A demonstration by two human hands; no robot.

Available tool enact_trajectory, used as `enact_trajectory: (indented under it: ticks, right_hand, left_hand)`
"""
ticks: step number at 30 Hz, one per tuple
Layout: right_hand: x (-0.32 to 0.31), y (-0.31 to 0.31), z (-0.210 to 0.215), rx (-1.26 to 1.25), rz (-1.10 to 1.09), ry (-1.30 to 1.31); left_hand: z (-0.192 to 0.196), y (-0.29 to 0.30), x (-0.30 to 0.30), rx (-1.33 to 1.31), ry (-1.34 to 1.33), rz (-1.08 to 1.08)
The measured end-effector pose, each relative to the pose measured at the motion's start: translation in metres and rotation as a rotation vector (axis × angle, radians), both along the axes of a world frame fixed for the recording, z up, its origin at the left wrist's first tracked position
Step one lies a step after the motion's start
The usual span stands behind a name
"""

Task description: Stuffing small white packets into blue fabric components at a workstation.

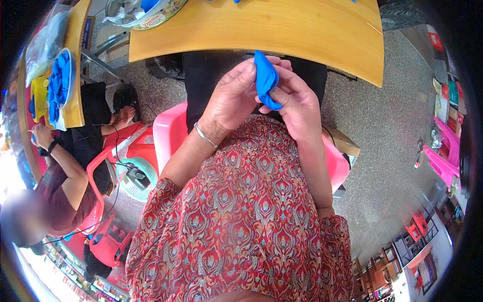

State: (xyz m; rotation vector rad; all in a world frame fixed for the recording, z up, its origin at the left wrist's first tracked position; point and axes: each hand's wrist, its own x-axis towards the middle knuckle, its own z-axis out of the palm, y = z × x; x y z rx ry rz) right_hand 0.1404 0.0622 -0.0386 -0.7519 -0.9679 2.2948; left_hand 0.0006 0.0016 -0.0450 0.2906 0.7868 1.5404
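A small folded piece of blue fabric point(266, 80) is held up between my two hands, over my lap and just short of the table's near edge. My left hand point(235, 90), with a silver bangle at its wrist, pinches the cloth's left side between thumb and fingers. From the right, my right hand point(298, 100) grips its lower part, the thumb lying across the front. The fingertips behind the fabric are partly hidden.
A yellow wooden table point(251, 35) lies ahead, with a round tin point(151, 17) at its far left. To the left, another person sits at a second table bearing a tray of blue pieces point(60, 83). A teal basket point(137, 173) and red chair point(100, 171) stand between us.
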Motion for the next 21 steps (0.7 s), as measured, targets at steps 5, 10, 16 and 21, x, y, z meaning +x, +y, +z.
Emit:
enact_trajectory:
  ticks: [5,10,16,21]
  right_hand:
    - [-0.002,-0.011,0.017,0.724,-0.234,-0.342]
    - [-0.001,-0.008,0.028,1.358,-0.184,-0.523]
    - [-0.002,-0.008,0.029,1.225,-0.165,-0.488]
    - [0.0,-0.003,0.021,0.791,-0.165,-0.137]
  left_hand:
    - [-0.003,0.003,-0.001,-0.127,-0.406,0.217]
    - [0.004,-0.005,0.002,-0.015,-0.435,0.131]
    - [0.023,-0.005,0.009,0.103,-0.155,0.175]
    - [0.017,-0.012,0.027,0.049,0.018,0.109]
